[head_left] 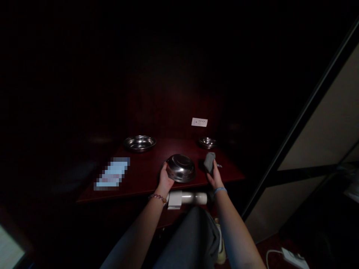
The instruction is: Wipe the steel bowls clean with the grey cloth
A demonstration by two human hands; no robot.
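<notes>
My left hand (166, 181) grips the rim of a shiny metal bowl (181, 167), which is turned with its underside facing up towards me. A folded grey cloth (209, 162) is in my right hand (215, 177), just right of the bowl and apart from it. Both hands are over the front part of a dark red wooden desktop (146, 183). Farther back on the left stands a wide metal bowl (140, 143), open side up. Smaller metal bowls (208, 142), apparently stacked, stand at the back right.
A blurred-out pale blue rectangle (112, 174) lies on the left of the desktop. A white socket plate (199, 122) is on the back wall. Below the front edge are a white cylinder (194, 198) and a white box (175, 200). A power strip (294, 258) lies on the floor.
</notes>
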